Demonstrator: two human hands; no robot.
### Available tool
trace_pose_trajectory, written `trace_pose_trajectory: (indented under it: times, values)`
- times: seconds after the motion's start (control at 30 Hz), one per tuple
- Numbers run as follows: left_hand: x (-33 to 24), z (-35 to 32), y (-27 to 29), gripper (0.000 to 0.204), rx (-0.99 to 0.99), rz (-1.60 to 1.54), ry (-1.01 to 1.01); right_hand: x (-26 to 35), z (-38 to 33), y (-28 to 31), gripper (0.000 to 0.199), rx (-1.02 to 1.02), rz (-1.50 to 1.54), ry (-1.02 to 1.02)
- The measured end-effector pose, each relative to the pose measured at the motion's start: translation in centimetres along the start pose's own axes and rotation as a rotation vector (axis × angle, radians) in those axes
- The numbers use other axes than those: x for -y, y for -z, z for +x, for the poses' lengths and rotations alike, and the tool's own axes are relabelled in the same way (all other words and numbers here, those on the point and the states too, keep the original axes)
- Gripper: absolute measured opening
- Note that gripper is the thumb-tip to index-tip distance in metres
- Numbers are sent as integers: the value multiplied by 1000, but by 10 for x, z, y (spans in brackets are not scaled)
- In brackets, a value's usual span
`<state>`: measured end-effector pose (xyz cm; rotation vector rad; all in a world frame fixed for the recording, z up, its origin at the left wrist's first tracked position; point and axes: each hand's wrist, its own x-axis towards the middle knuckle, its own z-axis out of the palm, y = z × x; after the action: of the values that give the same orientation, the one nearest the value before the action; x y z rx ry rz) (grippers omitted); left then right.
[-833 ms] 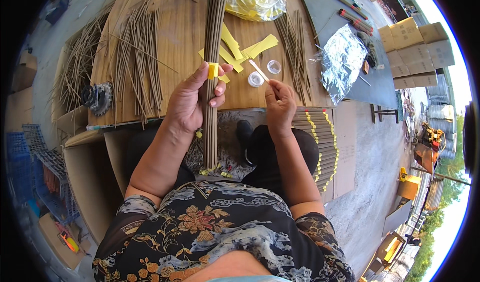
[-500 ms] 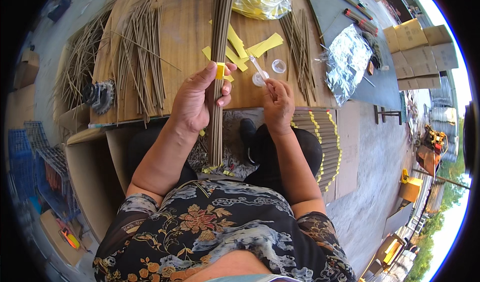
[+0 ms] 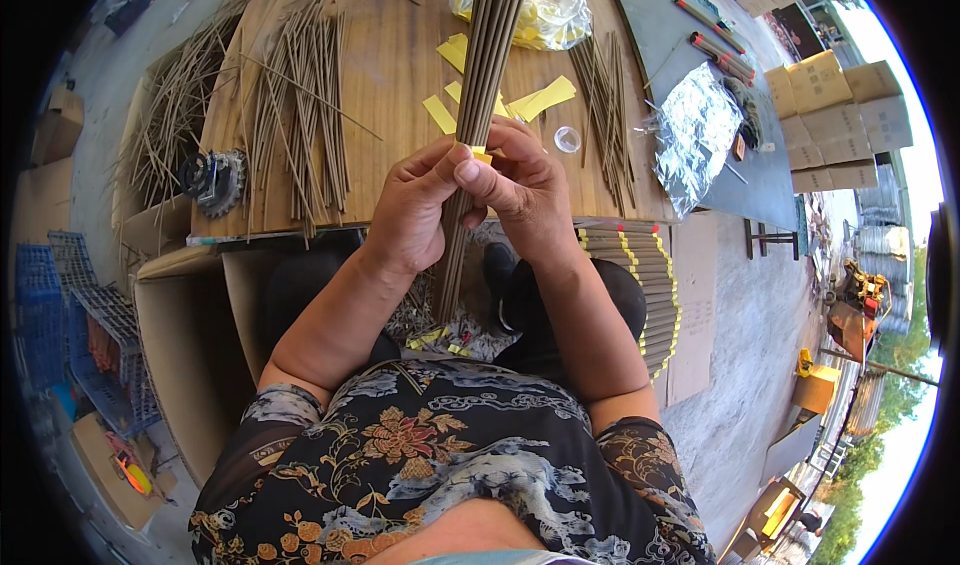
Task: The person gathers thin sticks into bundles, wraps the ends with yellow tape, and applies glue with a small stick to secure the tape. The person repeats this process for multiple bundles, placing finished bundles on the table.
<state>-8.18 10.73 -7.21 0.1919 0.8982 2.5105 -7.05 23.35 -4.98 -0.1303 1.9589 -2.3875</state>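
A long bundle of thin brown incense sticks point(image 3: 492, 50) stands nearly upright in front of me, leaning a little right at its top. My left hand point(image 3: 412, 210) is closed around it, thumb at the front. A yellow paper band point(image 3: 481, 155) wraps the bundle at the grip. My right hand point(image 3: 530, 195) is closed on the band from the right, its thumb pressing at the front and its fingers partly hidden behind. Loose yellow paper strips point(image 3: 543, 98) lie on the table just beyond, near a small clear round lid point(image 3: 567, 139).
Loose sticks point(image 3: 300, 115) lie on the wooden table point(image 3: 395, 75) at left, more at right point(image 3: 603, 105). Crumpled foil point(image 3: 690, 135) and a plastic bag point(image 3: 555, 10) lie beyond. Banded bundles point(image 3: 630, 285) rest below the right table edge; an open cardboard box point(image 3: 190, 345) stands at left.
My right hand has moved left onto the yellow band, and the small white stick tool it held is out of sight. The bundle has tilted and shifted right with my left hand.
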Motion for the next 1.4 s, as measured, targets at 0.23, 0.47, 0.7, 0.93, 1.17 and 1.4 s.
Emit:
trace_pose_trajectory:
  times: [0.23,0.47,0.7,0.93,1.17,1.4]
  values:
    - [-7,-7,3,26,105,-126,46,9,-1,-3,30,88,147,19]
    - [-8,-7,8,27,141,-207,107,6,0,2,28,99,85,40]
    - [-8,-4,7,34,224,-304,182,2,-1,5,26,89,133,18]
    - [-9,-6,8,39,240,-362,218,5,-3,9,22,186,181,0]
    - [-9,-9,4,35,200,-363,240,16,-10,12,23,123,50,-25]
    - [-6,-13,8,26,60,-79,147,26,-10,0,15,136,70,-82]
